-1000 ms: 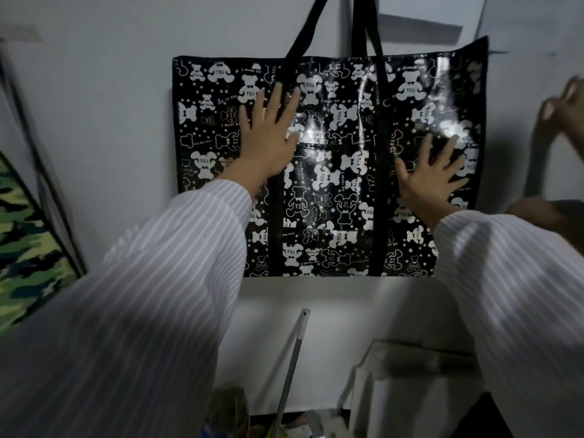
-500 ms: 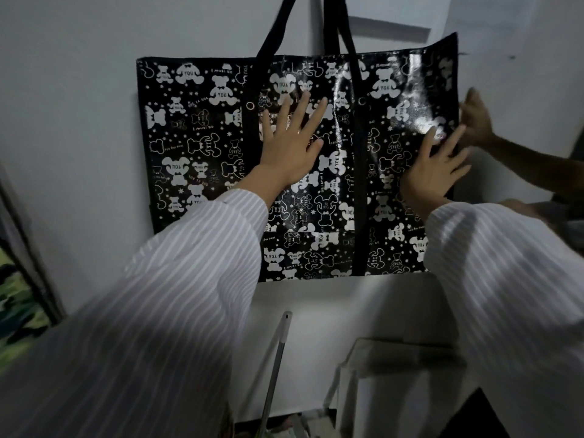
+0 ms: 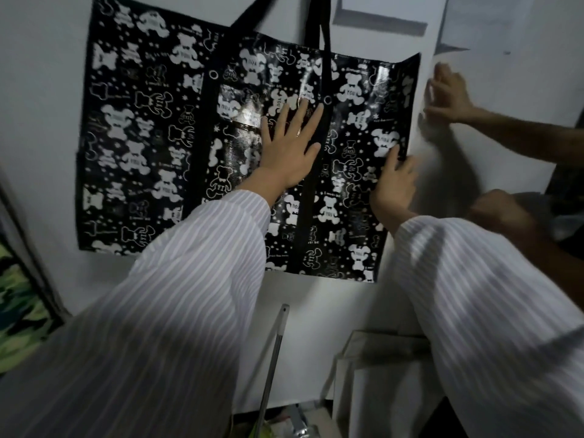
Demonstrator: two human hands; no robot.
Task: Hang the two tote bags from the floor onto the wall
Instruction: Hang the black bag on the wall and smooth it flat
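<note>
One tote bag [image 3: 151,147], glossy black with white bear prints, hangs flat on the white wall [image 3: 41,90] by two black handles [image 3: 324,36] that run out of the top of the view. My left hand [image 3: 290,147] lies flat on the middle of the bag with fingers spread, holding nothing. My right hand [image 3: 392,181] presses on the bag's right edge, with its fingertips reaching just past that edge. No second bag can be made out.
Another person's hand [image 3: 448,96] rests on the wall just right of the bag, and their other hand [image 3: 499,210] is lower down. Camouflage fabric [image 3: 19,311] is at the left. A metal pole [image 3: 271,368] and white boards [image 3: 379,380] lean below the bag.
My left hand has slid rightward across the bag to its middle. My right hand has shifted to the bag's right edge. The other person's hand has come onto the wall beside the bag.
</note>
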